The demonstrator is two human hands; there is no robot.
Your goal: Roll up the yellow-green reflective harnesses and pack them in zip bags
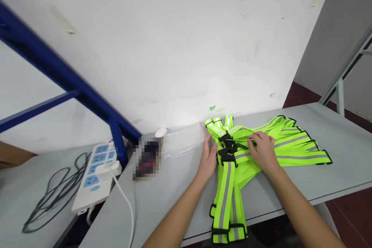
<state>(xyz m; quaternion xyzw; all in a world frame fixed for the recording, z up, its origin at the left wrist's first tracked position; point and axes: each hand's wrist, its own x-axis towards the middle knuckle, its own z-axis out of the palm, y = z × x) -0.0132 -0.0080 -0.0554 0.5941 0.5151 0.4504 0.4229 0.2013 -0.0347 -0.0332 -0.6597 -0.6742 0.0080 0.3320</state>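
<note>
A heap of neon-yellow reflective straps (290, 143) with grey stripes and black buckles (227, 151) lies on the grey table (343, 151); several strap ends hang over the front edge. My left hand (209, 159) rests at the straps' left side, fingers straight and together, touching the edge by the buckles. My right hand (263, 149) lies on top of the straps, fingers curled down onto a band just right of the buckles.
A clear plastic bag (183, 139) lies flat left of the straps, by the wall. A dark blurred object (147, 159) and a small white oval thing (161, 132) sit further left. A white power strip (94, 174) with cables lies beside a blue frame (87, 93).
</note>
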